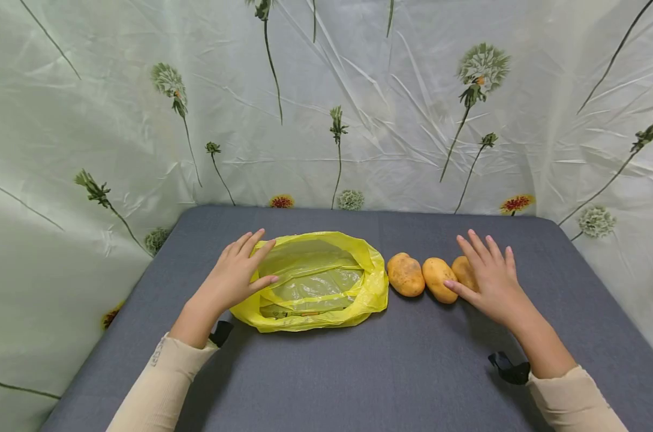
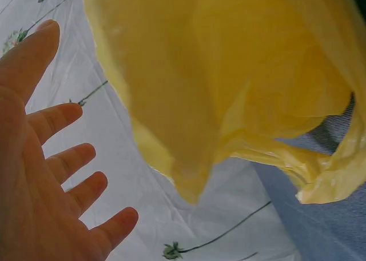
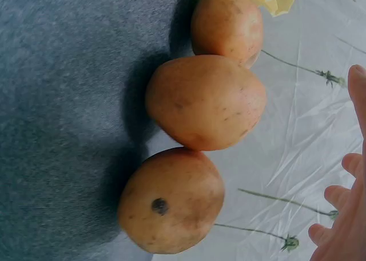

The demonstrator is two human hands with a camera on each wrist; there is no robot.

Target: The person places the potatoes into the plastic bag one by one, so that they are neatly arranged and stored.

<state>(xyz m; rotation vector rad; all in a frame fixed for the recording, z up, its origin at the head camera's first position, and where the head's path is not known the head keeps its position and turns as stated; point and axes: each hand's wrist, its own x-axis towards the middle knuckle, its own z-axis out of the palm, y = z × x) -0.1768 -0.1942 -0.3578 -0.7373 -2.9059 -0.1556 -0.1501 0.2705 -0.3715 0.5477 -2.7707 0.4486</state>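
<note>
A yellow plastic bag [image 1: 377,282] lies on the table with its mouth spread wide. My left hand [image 1: 234,270] hovers at the bag's left side with fingers extended; in the left wrist view a gap shows between that hand [image 2: 51,175] and the bag [image 2: 171,72]. Three potatoes sit in a row right of the bag: a left potato [image 1: 406,275], a middle potato [image 1: 439,281] and a right potato [image 1: 463,271], partly hidden by my right hand [image 1: 490,282]. That hand's fingers are spread, holding nothing. A dark spot marks the nearest potato [image 3: 171,201] in the right wrist view.
A grey cloth-covered table [image 1: 369,372] carries everything. Behind it and at both sides hangs a pale curtain [image 1: 391,120] printed with dandelions and other flowers. Dark straps [image 1: 509,367] circle both wrists.
</note>
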